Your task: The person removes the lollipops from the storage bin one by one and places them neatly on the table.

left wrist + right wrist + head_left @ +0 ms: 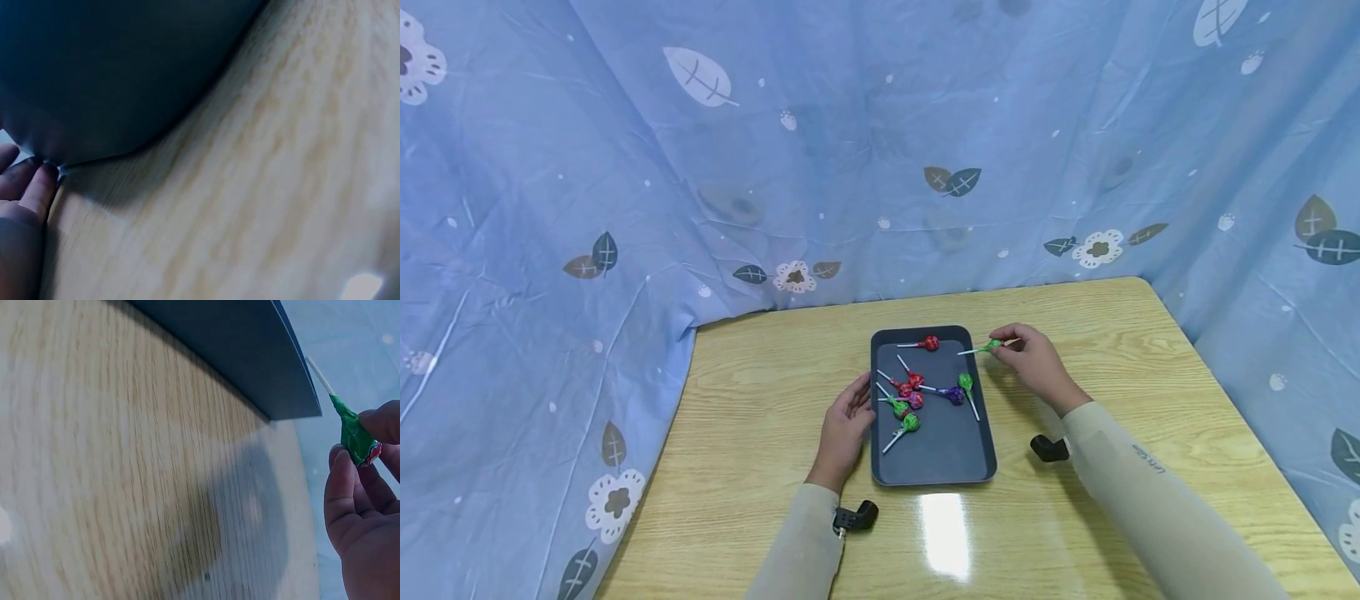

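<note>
A dark grey rectangular tray [936, 458] lies on the wooden table with several wrapped lollipops in it. My left hand [844, 429] holds the tray's left side, its thumb at the rim and its fingers against the outer wall; the left wrist view shows fingertips [45, 178] at the tray's lower edge. Above the tray's upper right rim, my right hand [1030, 360] pinches a green lollipop [356, 439] by its wrapped head. The white stick points left over the tray.
Inside the tray, a red lollipop [931, 342] lies at the far end, a purple lollipop [954, 395] near the middle and a green lollipop [966, 382] by the right wall. Others cluster toward the left. A blue patterned curtain [880, 150] hangs behind the table [760, 400].
</note>
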### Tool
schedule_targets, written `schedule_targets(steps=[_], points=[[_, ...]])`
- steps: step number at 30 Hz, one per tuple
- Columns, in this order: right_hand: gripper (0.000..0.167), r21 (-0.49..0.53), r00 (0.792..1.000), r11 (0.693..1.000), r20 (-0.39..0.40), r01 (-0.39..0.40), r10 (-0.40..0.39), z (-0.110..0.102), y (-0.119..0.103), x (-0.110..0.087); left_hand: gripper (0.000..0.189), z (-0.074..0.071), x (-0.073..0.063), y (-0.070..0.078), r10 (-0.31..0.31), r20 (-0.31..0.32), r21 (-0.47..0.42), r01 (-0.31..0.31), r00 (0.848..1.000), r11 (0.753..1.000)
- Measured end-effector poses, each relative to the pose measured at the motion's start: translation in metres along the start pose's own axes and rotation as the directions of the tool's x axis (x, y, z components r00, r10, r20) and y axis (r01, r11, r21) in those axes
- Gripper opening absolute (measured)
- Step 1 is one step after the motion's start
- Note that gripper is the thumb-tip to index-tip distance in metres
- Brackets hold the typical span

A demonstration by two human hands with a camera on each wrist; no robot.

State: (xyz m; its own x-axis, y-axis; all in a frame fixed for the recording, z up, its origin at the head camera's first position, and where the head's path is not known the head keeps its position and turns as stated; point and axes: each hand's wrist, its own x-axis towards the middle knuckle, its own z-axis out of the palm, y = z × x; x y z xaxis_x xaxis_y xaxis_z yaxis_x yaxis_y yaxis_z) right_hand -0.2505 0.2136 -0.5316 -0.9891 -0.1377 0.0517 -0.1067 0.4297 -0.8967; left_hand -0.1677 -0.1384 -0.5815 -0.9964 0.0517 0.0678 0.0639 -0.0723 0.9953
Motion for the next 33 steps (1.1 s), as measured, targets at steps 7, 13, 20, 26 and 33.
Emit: schedule_targets(steps=[7,13,20,26,33], points=[[0.033,0.028,0.998,0.999,-0.036,-0.046,0.047,-0.008,0.008,0.002,0.064,-0.001,0.001,-0.003,0.010,0.005,-0.012,-0.010,1.000,1.000],[0.040,0.074,0.994,0.992,-0.043,-0.101,0.104,-0.014,0.012,0.004,0.064,-0.002,0.001,-0.004,0.018,0.008,-0.014,-0.018,1.000,1.000],[0.041,0.091,0.989,0.988,-0.063,-0.128,0.134,-0.018,0.018,0.009,0.064,-0.001,0.001,-0.003,0.014,0.002,-0.006,-0.014,1.000,1.000],[0.039,0.104,0.981,0.980,-0.082,-0.169,0.178,-0.017,0.027,0.015,0.064,0.000,0.001,-0.002,0.018,0.009,-0.004,-0.018,1.000,1.000],[0.040,0.083,0.969,0.975,-0.125,-0.204,0.213,-0.015,0.037,0.023,0.063,-0.001,0.002,-0.004,0.022,0.009,0.002,-0.022,1.000,1.000]])
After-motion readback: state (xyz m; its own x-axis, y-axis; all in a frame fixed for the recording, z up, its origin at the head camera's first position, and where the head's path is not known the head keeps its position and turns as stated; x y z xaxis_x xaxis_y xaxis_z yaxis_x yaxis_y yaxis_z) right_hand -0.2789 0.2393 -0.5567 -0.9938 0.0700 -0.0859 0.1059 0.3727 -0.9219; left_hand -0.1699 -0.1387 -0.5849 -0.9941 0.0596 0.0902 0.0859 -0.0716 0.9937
